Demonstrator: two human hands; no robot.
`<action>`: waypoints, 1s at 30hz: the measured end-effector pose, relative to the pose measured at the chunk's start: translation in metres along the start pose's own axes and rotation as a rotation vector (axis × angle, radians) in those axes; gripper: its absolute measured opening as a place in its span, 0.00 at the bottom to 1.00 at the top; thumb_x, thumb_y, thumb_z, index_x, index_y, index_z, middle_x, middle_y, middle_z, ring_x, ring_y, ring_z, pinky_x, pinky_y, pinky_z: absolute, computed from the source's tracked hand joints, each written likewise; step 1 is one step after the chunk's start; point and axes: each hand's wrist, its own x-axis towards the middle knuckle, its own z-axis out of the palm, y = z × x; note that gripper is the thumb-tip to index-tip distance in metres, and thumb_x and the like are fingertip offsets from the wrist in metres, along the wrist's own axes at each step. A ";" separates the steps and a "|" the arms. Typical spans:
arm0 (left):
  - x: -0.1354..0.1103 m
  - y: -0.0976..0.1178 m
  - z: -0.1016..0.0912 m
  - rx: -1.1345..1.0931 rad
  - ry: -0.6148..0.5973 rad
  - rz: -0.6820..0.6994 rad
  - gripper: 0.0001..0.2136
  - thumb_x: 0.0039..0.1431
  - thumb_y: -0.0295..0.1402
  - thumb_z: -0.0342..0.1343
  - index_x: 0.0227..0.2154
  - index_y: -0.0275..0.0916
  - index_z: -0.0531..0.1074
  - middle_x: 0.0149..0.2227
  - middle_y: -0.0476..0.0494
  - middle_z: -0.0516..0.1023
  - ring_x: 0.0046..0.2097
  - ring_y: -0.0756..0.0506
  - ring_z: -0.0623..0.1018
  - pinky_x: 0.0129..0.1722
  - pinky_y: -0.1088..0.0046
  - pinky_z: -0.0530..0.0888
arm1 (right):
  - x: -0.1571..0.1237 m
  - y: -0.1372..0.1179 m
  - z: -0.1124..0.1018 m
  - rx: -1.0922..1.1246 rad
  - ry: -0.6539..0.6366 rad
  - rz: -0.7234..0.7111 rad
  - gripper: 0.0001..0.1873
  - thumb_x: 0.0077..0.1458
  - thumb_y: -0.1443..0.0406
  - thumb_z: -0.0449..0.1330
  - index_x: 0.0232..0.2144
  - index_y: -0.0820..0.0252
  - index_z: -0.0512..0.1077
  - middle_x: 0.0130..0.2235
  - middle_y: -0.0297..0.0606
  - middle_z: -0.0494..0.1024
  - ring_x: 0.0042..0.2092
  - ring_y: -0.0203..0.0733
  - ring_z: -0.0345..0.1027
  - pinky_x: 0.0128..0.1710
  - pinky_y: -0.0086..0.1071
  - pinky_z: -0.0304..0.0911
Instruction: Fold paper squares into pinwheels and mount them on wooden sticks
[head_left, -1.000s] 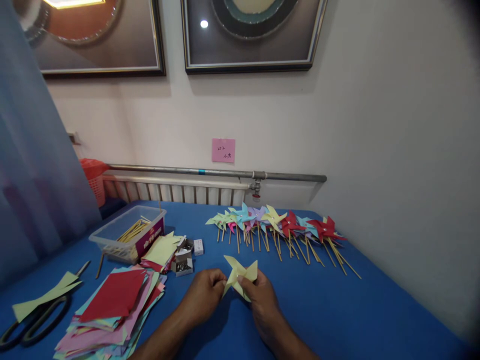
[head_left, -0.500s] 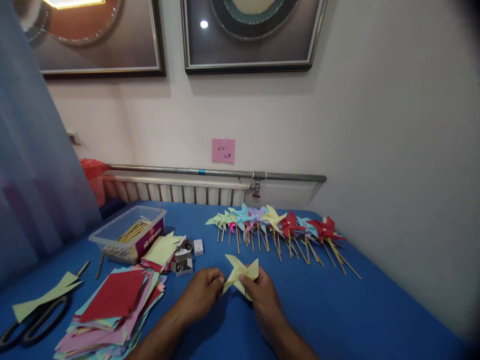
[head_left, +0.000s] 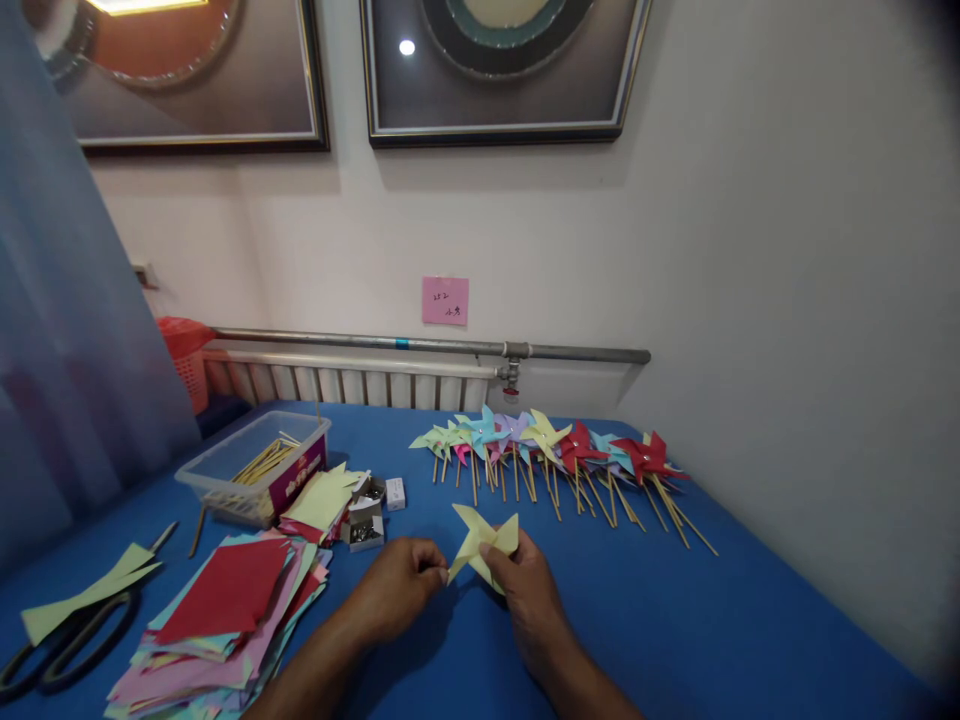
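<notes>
A pale yellow paper pinwheel (head_left: 474,541), without a stick in view, is held above the blue cloth. My right hand (head_left: 531,592) pinches it, the thumb pressing the folded points at its centre and the fingers behind the paper. Just left of it, my left hand (head_left: 401,588) is closed with thumb and forefinger together at the pinwheel's lower left tip; whether they grip that tip or something small is hidden. Beyond my left hand, small open boxes of metal pins (head_left: 366,528) stand beside a little white box (head_left: 395,493).
Finished pinwheels on sticks (head_left: 577,450) lie in a row at the back. To the left are a stack of coloured paper (head_left: 225,590), yellow cut sheets (head_left: 324,498), a plastic tub of sticks (head_left: 196,475) and black-handled scissors (head_left: 88,650) under yellow paper.
Almost nothing differs. My left hand's fingertips sit very slightly differently beside the pinwheel, and the whole view has shifted a touch. My right hand keeps its pinch.
</notes>
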 end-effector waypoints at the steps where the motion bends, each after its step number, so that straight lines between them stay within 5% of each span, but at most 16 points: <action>1: 0.001 -0.001 0.000 0.004 -0.003 0.001 0.05 0.54 0.34 0.59 0.27 0.40 0.74 0.24 0.54 0.68 0.28 0.49 0.65 0.31 0.72 0.59 | 0.000 -0.001 0.000 0.003 -0.005 0.002 0.26 0.37 0.50 0.77 0.36 0.56 0.77 0.29 0.34 0.83 0.29 0.46 0.74 0.30 0.34 0.66; 12: -0.004 0.002 -0.004 0.053 -0.036 -0.020 0.06 0.50 0.37 0.61 0.24 0.42 0.75 0.21 0.53 0.67 0.27 0.48 0.65 0.31 0.71 0.58 | -0.008 -0.024 0.002 0.013 -0.029 0.028 0.27 0.37 0.50 0.79 0.36 0.58 0.78 0.32 0.37 0.85 0.33 0.49 0.78 0.34 0.35 0.69; 15: -0.003 0.005 -0.005 -0.013 -0.040 -0.042 0.08 0.50 0.40 0.61 0.24 0.42 0.72 0.20 0.54 0.65 0.26 0.48 0.64 0.29 0.71 0.58 | -0.011 -0.033 0.002 0.058 -0.058 0.036 0.29 0.43 0.46 0.78 0.39 0.57 0.78 0.37 0.39 0.87 0.37 0.50 0.80 0.38 0.36 0.72; 20: 0.007 -0.001 -0.001 -0.218 -0.025 -0.058 0.14 0.47 0.47 0.62 0.25 0.43 0.68 0.20 0.54 0.68 0.24 0.50 0.66 0.28 0.72 0.60 | -0.014 -0.037 0.002 0.059 0.070 0.014 0.30 0.47 0.38 0.74 0.36 0.56 0.78 0.35 0.38 0.84 0.36 0.46 0.79 0.36 0.35 0.73; 30: 0.010 -0.003 0.008 -0.396 -0.009 -0.045 0.17 0.41 0.48 0.67 0.25 0.40 0.71 0.20 0.52 0.72 0.21 0.52 0.67 0.25 0.73 0.61 | -0.027 -0.020 0.014 0.002 -0.150 0.073 0.31 0.44 0.37 0.74 0.30 0.57 0.74 0.29 0.34 0.79 0.25 0.37 0.69 0.25 0.30 0.62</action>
